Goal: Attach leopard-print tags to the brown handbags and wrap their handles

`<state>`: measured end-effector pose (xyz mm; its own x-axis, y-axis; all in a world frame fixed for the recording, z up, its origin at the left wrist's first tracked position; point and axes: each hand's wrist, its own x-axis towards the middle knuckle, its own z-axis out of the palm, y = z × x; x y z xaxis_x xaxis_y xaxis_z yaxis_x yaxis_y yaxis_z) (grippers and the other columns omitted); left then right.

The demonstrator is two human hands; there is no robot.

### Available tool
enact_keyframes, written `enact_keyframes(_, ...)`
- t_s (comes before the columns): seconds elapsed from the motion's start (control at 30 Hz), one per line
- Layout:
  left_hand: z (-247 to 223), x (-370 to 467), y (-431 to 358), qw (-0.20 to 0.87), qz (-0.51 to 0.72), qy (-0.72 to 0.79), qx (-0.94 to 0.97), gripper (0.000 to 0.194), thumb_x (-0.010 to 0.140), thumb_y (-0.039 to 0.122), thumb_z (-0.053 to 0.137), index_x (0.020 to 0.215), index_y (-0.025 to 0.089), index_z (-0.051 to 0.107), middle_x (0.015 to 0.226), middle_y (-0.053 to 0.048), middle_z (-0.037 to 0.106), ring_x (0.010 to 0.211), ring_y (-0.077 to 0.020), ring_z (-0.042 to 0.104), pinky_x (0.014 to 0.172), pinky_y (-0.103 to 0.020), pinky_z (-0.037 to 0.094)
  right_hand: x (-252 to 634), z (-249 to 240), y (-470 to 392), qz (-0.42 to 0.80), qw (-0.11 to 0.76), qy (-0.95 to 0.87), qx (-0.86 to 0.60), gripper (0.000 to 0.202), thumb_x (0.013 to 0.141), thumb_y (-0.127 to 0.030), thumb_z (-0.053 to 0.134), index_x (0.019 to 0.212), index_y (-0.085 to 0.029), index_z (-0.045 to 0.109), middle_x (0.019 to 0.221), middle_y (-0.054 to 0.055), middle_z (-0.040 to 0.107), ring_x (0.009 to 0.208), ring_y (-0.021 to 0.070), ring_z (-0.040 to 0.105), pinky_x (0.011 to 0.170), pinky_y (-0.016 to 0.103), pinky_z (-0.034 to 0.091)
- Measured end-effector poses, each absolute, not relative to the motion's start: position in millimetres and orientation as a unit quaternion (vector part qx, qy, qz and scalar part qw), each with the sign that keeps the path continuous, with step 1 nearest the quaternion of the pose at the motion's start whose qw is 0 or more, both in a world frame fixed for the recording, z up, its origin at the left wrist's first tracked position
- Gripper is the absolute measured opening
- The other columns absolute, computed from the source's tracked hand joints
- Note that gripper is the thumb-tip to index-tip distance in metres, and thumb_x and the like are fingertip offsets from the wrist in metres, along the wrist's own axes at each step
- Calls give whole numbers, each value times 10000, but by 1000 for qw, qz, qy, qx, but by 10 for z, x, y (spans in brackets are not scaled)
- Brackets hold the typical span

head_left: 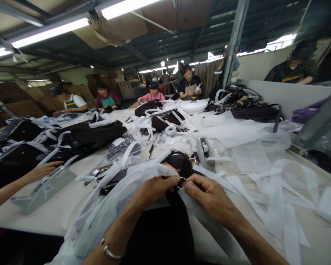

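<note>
My left hand [157,189] is closed, its thumb and fingertips pinching a small silver metal ring [181,182]. Against the other side of that ring, my right hand [206,189] pinches the top of a white tissue-like strip [209,224], which hangs down below it. A long white-wrapped strap [105,206] arches over my left forearm. Black fabric [165,235] fills the space under my hands; its full shape is hidden. Just beyond my fingers lies a black zippered bag [179,162].
Another person's hand [44,171] reaches in at the left beside a grey-green stand [44,191]. Black bags [93,134] and loose white strips [276,209] cover much of the table. A metal post [317,121] rises at the right. Several people work across the table.
</note>
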<state>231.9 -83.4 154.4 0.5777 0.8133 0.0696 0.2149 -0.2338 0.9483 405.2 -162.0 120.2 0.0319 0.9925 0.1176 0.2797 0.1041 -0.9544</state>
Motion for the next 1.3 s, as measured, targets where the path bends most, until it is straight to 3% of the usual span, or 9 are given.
enact_keyframes(0.27,1407,2213,-752,546,343,340,684,234,831,384,675,884,156,670,691,-8,669,661,-159,657,654,-251,536,3990,1133,-1606,418,521,-502,-550,295,877,-455,585,787,-182,652,652,-25,535,579,107,436,506,208,339)
enact_keyframes(0.47,1346,2201,-854,540,377,330,676,174,836,328,677,897,169,640,744,-2,670,702,-154,666,682,-249,540,3866,1124,-1595,328,559,-473,-597,337,869,-480,595,737,-172,636,636,-18,529,601,118,445,538,221,355)
enact_keyframes(0.8,1170,2183,-1042,363,433,358,743,128,900,317,609,914,208,674,879,-17,656,843,-166,618,830,-281,512,3641,975,-1545,165,589,-513,-602,346,916,-396,563,645,-181,544,574,-48,474,542,91,425,537,220,339)
enact_keyframes(1.1,1155,2237,-1111,253,486,323,772,70,884,223,616,878,199,681,823,-26,674,805,-175,641,770,-269,529,3613,928,-1513,57,632,-496,-593,298,900,-281,587,634,-190,490,562,-65,425,514,78,394,528,216,336)
enact_keyframes(1.3,1132,2235,-1110,249,479,334,773,84,890,224,606,881,206,688,824,-27,689,801,-177,655,774,-275,548,3619,926,-1497,30,618,-526,-583,295,894,-247,589,628,-191,474,569,-64,431,516,77,396,541,223,335)
